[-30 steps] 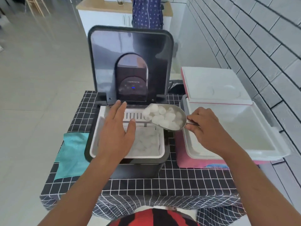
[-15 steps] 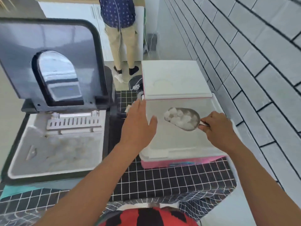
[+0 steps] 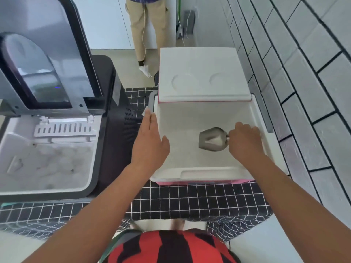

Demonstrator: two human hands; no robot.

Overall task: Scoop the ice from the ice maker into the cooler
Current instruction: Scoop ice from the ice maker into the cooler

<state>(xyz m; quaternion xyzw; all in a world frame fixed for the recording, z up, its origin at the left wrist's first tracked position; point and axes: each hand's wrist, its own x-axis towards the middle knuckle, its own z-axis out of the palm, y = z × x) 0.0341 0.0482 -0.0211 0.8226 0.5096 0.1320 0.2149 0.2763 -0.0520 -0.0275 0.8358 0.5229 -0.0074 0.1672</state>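
Both hands are over the cooler. My right hand grips the handle of the metal scoop, which is turned bowl-down inside the white interior. My left hand is flat, fingers straight, hovering at the cooler's left rim. Blur hides whether ice lies on the cooler floor. To the left, the ice maker stands lid-up on the checked tablecloth, its basket looking pale and frosty.
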